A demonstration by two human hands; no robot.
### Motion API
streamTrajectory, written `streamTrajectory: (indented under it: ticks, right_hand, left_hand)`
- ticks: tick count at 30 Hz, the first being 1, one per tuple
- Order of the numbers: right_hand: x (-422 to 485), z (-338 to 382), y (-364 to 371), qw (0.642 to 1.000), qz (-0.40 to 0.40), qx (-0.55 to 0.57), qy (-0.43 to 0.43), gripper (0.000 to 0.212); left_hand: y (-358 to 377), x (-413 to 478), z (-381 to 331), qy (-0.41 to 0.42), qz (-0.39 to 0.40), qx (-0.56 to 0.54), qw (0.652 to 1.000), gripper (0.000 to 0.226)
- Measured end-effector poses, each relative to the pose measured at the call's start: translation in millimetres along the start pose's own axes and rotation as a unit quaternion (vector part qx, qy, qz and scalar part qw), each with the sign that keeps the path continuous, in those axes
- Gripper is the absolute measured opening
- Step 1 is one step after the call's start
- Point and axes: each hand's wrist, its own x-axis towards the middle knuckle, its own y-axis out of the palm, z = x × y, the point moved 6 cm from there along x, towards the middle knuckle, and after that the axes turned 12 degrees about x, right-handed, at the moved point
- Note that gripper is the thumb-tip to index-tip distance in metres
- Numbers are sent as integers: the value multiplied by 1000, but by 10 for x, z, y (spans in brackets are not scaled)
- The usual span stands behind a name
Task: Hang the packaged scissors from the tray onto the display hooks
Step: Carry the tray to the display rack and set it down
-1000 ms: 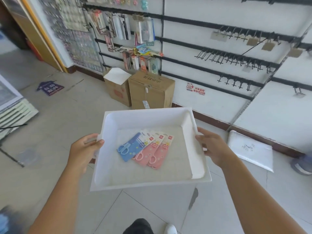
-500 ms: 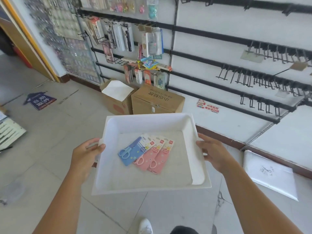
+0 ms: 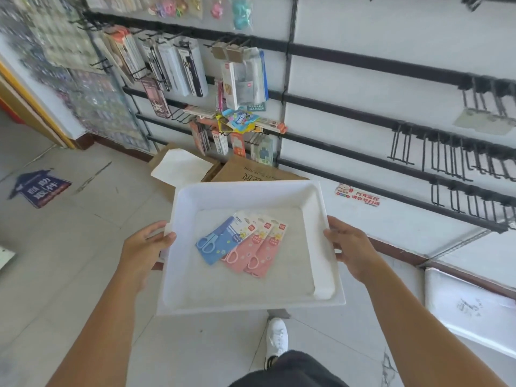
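I carry a white tray (image 3: 245,192) level in front of me. My left hand (image 3: 145,245) grips its left rim and my right hand (image 3: 350,245) grips its right rim. Three packaged scissors lie fanned on the tray floor: a blue pack (image 3: 216,241) on the left, then two pink packs (image 3: 245,248) (image 3: 266,254) overlapping beside it. Bare black display hooks (image 3: 446,155) stick out from wall rails at the right. More hooks at the upper left hold stationery packs (image 3: 184,69).
Two cardboard boxes (image 3: 245,171) stand on the floor against the wall just beyond the tray. A flat white slab (image 3: 472,308) lies on the floor at the right. A blue floor sticker (image 3: 42,188) marks the tiles at the left. My white shoe (image 3: 276,337) shows below the tray.
I have walked closer to the wall display with the tray; the racks and boxes now look larger and nearer. Both hands keep the same grip on the tray.
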Motion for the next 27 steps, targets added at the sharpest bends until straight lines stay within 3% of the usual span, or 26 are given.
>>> streamTrajectory:
  ticks: [12, 21, 27]
  right_hand:
    - [1221, 317, 224, 997, -78, -15, 17, 39]
    - [1581, 69, 680, 969, -239, 45, 38, 43]
    - [1766, -45, 915, 947, -303, 92, 53, 39]
  left_hand:
    - [532, 1543, -661, -15, 77, 45, 996, 43]
    - [751, 2802, -958, 18, 158, 103, 982, 49]
    - [894, 3381, -1101, 19, 187, 132, 973, 49]
